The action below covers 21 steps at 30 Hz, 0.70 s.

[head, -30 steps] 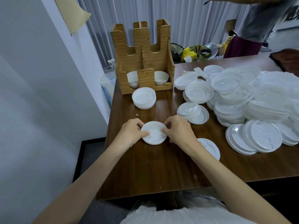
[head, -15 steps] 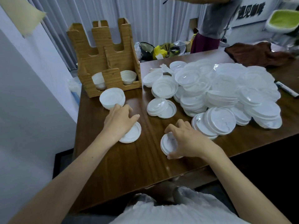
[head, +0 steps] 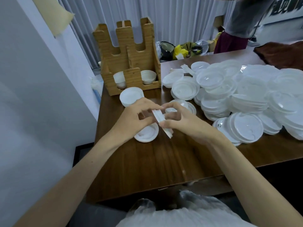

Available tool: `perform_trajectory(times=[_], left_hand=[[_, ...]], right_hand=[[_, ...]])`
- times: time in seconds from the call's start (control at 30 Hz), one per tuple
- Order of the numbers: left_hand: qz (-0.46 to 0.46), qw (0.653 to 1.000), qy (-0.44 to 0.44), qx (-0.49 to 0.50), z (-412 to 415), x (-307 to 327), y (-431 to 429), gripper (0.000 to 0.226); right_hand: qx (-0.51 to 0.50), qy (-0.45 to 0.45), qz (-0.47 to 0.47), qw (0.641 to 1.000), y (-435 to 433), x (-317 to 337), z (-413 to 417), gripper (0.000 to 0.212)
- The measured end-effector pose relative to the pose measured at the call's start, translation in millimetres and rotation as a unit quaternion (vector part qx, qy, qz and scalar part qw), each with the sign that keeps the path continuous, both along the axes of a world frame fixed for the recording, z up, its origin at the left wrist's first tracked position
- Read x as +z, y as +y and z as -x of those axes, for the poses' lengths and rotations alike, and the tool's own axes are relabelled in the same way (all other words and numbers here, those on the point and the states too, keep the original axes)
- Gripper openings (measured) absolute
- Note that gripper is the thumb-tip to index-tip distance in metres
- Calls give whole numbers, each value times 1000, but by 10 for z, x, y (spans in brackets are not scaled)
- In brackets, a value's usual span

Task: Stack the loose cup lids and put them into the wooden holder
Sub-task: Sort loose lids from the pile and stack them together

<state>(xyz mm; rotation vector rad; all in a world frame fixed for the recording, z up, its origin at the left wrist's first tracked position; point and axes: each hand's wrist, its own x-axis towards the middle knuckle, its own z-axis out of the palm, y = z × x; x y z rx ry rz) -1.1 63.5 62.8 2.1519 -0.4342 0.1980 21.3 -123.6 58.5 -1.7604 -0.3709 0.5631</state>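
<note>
A small stack of white lids (head: 161, 122) is held on edge above the table between both hands. My right hand (head: 182, 122) grips it from the right, thumb below and fingers over the top. My left hand (head: 136, 118) pinches its left face with thumb and fingertips. Beneath my left hand, another short stack of lids (head: 147, 134) lies flat on the wooden table (head: 155, 161). A taller stack (head: 131, 97) stands in front of the wooden holder (head: 129, 58), whose two low front slots hold a few lids.
A big heap of clear and white lids (head: 242, 95) covers the table's right half. A small lid pile (head: 185, 104) lies just behind my right hand. A person stands at the far right end, beside a brown cloth (head: 282, 54). A grey wall runs along the left.
My right hand lifted its lids off the table and brought them left, turned on edge. My left hand rose off the flat stack and met them. The view shifted slightly.
</note>
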Motion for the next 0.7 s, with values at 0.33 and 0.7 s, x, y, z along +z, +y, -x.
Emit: perform_trajectory(times=[0.33,0.7], left_hand=[[-10,963,158,219,4,-101,279,13],[-53,947,152,279,-39,-214,317,7]], right_hand=[[-73,-131,46,988,296,-133,-125,18],[-144,-187,134,962,454,-287,-241,12]])
